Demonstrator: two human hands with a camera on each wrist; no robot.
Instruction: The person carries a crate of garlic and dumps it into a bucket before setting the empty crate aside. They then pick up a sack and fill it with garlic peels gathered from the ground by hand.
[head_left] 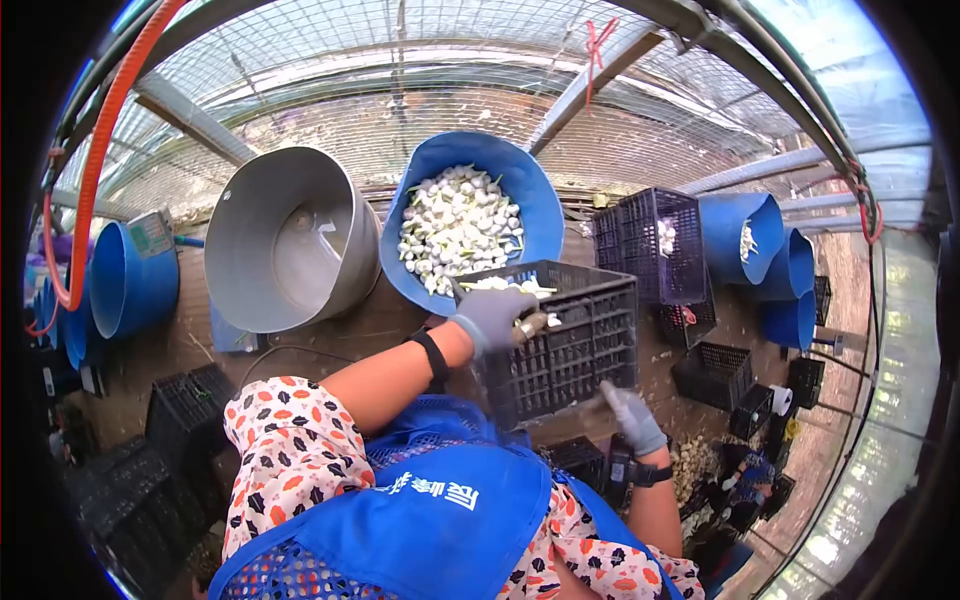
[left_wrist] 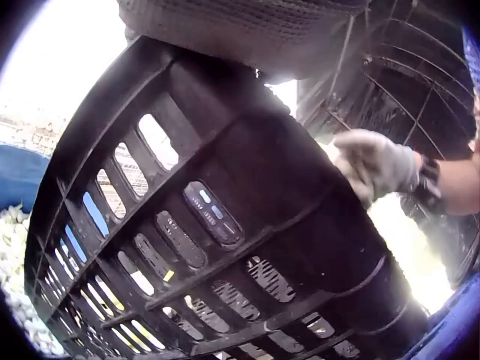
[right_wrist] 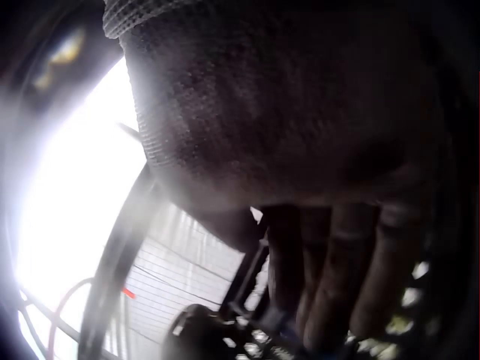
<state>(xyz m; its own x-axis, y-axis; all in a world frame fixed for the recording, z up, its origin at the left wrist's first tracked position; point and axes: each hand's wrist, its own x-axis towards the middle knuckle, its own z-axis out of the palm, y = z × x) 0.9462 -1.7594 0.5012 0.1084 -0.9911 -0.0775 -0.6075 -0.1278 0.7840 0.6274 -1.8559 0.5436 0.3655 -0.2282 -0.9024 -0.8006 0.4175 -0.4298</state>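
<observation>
A black slatted plastic crate [head_left: 560,355], tilted, is held in front of the body, with white garlic bulbs [head_left: 515,286] showing inside its rim. My gloved left hand [head_left: 493,316] grips the crate's near left rim, its fingers bent over the edge. In the left wrist view the crate's side [left_wrist: 225,225] fills most of the picture under that glove. My right hand [head_left: 634,418], also gloved, is beside the crate's lower right side with its fingers fairly straight. The left wrist view shows this right hand [left_wrist: 375,161] right at the crate's edge.
Behind the crate, a blue tub [head_left: 545,190] holds a heap of garlic. A large grey tub [head_left: 230,240] stands to its left. Stacked black crates [head_left: 650,240] and more blue tubs [head_left: 735,225] are on the right. Other crates [head_left: 712,372] sit on the floor.
</observation>
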